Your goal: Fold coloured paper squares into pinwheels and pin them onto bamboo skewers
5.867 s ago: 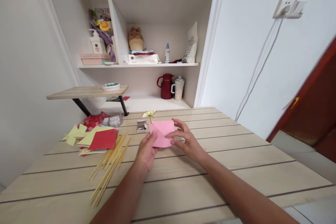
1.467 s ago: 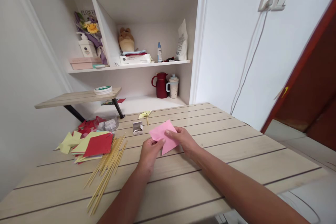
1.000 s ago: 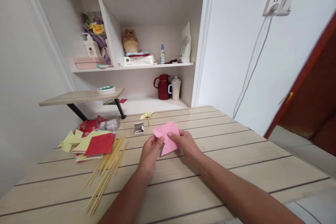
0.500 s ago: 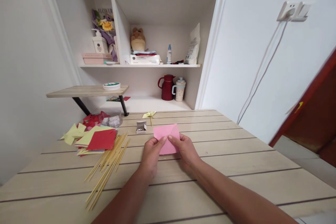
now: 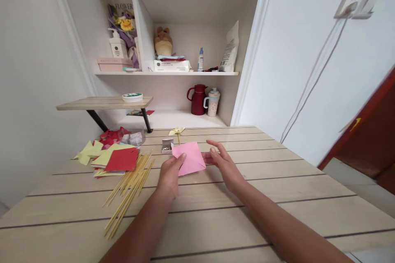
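A pink square of paper is pinched at its left side by my left hand, thumb on top. It is tilted a little, and slits or creases show near its lower right corner. My right hand is beside the paper's right edge with fingers apart; whether a fingertip touches the edge I cannot tell. Just behind the paper sits a small open box with shiny bits inside. Farther back lies a yellow paper pinwheel on a stick.
To the left, a stack of coloured paper with a red sheet on top lies beside several thin wooden sticks. Behind them are red scraps and a clear container. A raised wooden stand and a dark red jug are at the back.
My right hand has let go of the paper and moved slightly right, its fingers spreading. The left hand has shifted left with the paper, which has turned a little. The camera view has tilted slightly.
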The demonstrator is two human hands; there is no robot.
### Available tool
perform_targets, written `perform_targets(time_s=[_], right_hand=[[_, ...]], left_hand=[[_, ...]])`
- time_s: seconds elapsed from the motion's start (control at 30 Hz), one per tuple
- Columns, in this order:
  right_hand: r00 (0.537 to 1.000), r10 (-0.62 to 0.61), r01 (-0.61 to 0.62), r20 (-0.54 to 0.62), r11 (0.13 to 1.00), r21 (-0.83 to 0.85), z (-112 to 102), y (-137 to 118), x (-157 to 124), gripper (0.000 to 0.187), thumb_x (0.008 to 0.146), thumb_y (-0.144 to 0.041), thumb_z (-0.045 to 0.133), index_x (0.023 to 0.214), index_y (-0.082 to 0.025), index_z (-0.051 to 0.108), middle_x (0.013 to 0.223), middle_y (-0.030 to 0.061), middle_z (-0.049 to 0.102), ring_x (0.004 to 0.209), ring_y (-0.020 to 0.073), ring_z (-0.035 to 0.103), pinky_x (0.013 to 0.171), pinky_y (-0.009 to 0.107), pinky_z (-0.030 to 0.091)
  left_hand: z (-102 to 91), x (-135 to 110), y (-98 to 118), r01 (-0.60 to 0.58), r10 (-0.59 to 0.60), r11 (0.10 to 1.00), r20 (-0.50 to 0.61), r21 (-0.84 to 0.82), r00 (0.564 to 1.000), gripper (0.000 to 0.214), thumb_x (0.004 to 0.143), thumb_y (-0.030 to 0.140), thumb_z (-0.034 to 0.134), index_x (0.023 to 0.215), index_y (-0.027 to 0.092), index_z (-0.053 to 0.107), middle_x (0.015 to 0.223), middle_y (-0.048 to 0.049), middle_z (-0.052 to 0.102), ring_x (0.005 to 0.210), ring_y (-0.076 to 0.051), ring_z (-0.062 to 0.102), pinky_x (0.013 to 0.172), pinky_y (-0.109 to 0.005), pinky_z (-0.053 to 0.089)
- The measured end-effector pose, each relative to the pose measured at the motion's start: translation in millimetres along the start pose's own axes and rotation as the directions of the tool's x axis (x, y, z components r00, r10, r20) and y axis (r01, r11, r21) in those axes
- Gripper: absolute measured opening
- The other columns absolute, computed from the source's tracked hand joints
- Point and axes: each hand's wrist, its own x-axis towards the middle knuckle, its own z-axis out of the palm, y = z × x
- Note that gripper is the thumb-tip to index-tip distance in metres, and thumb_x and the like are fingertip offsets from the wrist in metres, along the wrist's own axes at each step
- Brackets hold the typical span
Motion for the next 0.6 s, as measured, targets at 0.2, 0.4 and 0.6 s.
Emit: perform_targets(time_s=[0.2, 0.4, 0.6], right_hand=[[0.982, -0.088, 0.109, 0.167, 0.987, -0.12, -3.1, -3.1, 0.7, 0.038, 0.081, -0.041, 0.072, 0.117, -0.03, 0.066, 0.114, 0.0043, 0.067, 0.1, 0.0219, 0.06, 0.091, 0.038, 0.046], [0.981, -0.114, 0.14, 0.154, 0.976, -0.166, -3.8, 4.1, 6.7, 0.027, 0.076, -0.039, 0.075, 0.101, -0.028, 0.077, 0.113, 0.0057, 0.064, 0.093, 0.0209, 0.059, 0.084, 0.037, 0.047], [0.956, -0.183, 0.235, 0.23, 0.946, -0.223, -10.2, 2.3, 5.5, 0.025, 0.077, -0.035, 0.077, 0.102, -0.032, 0.078, 0.145, 0.0051, 0.041, 0.121, 0.028, 0.051, 0.092, 0.041, 0.05]], left_hand=[[-1.0, -0.4, 2.2, 0.047, -0.045, 0.996, 0.021, -0.074, 0.999, 0.039, 0.06, 0.035, 0.089, 0.088, 0.011, 0.076, 0.088, -0.0119, 0.078, 0.08, -0.021, 0.072, 0.074, -0.029, 0.053], [-1.8, 0.9, -0.4, 0.069, -0.062, 0.991, 0.059, -0.114, 0.996, 0.039, 0.061, 0.032, 0.089, 0.09, 0.01, 0.076, 0.086, -0.0117, 0.078, 0.074, -0.018, 0.07, 0.07, -0.027, 0.054], [-0.7, 0.0, 0.0, 0.074, -0.067, 0.992, 0.065, -0.105, 0.996, 0.036, 0.061, 0.032, 0.089, 0.088, 0.01, 0.076, 0.08, -0.0099, 0.077, 0.068, -0.017, 0.069, 0.068, -0.026, 0.052]])
